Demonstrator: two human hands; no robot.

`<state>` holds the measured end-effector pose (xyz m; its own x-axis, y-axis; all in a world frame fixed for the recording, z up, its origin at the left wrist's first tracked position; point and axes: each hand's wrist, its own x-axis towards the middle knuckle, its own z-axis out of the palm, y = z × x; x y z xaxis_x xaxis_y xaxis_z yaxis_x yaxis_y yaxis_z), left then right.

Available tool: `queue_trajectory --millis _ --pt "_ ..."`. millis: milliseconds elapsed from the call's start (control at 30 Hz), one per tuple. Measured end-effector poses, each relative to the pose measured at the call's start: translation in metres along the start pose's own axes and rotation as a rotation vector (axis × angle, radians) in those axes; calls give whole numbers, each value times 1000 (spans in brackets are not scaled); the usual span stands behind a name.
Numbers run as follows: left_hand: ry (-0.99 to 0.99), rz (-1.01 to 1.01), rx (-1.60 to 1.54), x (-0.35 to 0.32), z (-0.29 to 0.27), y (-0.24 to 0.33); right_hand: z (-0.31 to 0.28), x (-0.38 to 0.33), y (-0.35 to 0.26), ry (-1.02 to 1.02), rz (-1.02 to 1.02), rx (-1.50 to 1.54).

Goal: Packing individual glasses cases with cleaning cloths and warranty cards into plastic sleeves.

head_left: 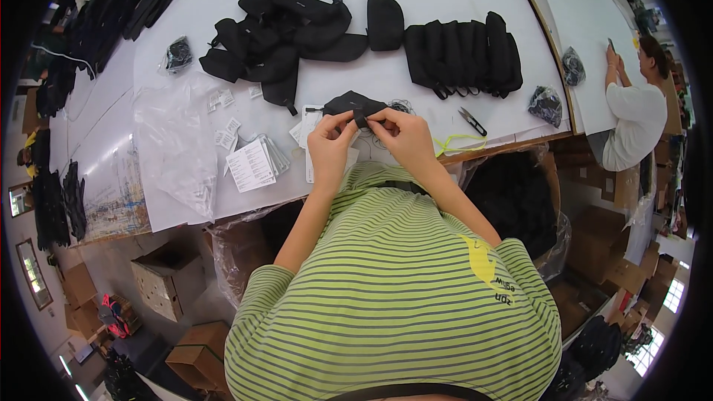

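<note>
Near the table's front edge, my left hand [331, 137] and my right hand [403, 138] meet at a small black fabric pouch [347, 99]. Both hands are closed, thumb against fingertips, pinching a short black fabric loop [361, 116] at the pouch's near end. Whether anything thin is also between the fingers is too small to tell. Just beyond my right fingers lies a tangle of thin black cords [401, 106]. White printed tags lie partly under and beside my left hand, and a thicker stack of tags [252, 165] sits further left.
Behind the hands are a heap of black pouches [256, 38], a single pouch [385, 24] and a row of pouches [462, 56]. Thread snips [472, 122] and a yellow-green cord [462, 138] lie right. A clear plastic bag [174, 141] spreads left. Another person [635, 111] stands far right.
</note>
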<state>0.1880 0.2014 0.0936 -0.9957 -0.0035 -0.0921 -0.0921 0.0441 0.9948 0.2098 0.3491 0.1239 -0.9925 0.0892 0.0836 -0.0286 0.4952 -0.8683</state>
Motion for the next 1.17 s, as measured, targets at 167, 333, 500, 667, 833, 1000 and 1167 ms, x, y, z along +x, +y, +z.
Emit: queue_trajectory --millis 167,333,500,667,833,1000,1167 --pt "-125 37 78 1 -5 8 1 -2 4 17 -64 3" --pt "43 95 -107 4 -8 16 -6 6 22 -18 253 664" --pt "54 69 -412 7 -22 40 -39 12 16 -76 247 856" --pt "-106 7 -518 7 -24 54 -54 15 9 -109 223 744" --pt "-363 -44 -376 12 -17 53 -56 11 8 -151 210 729" --pt "-814 -56 -231 15 5 52 -50 13 -6 -144 131 726" --pt "-855 -139 -384 19 8 45 -55 14 1 -186 183 636"
